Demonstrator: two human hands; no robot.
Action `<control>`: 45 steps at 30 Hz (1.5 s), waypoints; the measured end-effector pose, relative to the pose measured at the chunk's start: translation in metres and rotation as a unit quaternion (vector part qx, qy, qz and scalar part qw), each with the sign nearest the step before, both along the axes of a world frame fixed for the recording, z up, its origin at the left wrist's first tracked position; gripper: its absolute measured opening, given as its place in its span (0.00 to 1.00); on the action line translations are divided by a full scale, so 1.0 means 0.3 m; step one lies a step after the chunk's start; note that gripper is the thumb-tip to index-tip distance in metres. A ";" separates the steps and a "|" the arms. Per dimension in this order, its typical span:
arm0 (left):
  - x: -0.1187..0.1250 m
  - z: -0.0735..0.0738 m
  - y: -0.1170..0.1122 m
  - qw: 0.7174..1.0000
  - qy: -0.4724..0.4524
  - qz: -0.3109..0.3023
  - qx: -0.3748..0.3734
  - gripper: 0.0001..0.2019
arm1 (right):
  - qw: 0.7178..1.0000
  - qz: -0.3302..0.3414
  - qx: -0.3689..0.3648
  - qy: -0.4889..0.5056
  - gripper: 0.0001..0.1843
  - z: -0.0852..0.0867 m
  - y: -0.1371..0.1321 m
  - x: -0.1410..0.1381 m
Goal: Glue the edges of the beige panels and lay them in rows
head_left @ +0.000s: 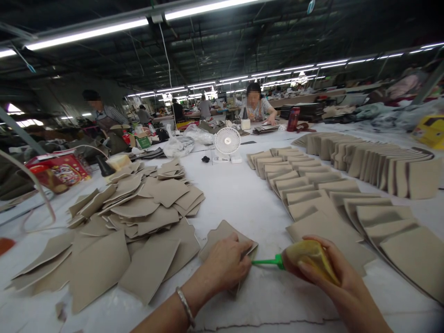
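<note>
My right hand [338, 273] is wrapped round a squeeze bottle [305, 260] of amber liquid, tilted onto its side. Its long green nozzle [267, 262] points left and reaches the edge of a beige-grey cut piece [222, 233]. That piece lies on the white table with my left hand [227, 261] over it, fingers bent and gripping its right edge beside the nozzle tip. The underside of the left hand's grip is hidden. Left of this hand spreads a loose heap of similar pieces [149, 203]. To the right, more pieces [305, 199] lie overlapped in rows.
A small white fan [227, 141] stands mid-table, with a black knob [206, 159] beside it. Clear plastic bags [180, 143] and a red box [65, 166] are at the left. Across the table a co-worker [256, 106] handles flat pieces. A cable [34, 185] curves at far left.
</note>
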State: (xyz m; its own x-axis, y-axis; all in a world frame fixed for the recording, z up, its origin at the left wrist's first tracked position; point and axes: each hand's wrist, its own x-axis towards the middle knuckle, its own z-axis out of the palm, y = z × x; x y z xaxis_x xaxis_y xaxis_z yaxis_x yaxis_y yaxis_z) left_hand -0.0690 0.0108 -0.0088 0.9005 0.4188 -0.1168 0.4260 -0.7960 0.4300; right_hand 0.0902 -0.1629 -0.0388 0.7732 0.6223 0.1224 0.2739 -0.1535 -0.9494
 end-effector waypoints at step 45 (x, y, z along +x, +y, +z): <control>-0.032 -0.050 0.006 1.000 -0.017 -0.002 0.001 0.21 | 0.998 0.044 -0.027 0.022 0.31 -0.089 -0.066 -0.091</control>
State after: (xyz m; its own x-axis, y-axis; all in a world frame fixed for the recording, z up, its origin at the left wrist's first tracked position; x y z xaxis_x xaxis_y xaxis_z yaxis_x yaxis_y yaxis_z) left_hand -0.0787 0.0125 -0.0237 0.9057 0.4154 -0.0847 0.4077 -0.7987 0.4425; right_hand 0.0628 -0.1826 -0.0654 0.7193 0.6926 0.0541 0.2472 -0.1824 -0.9517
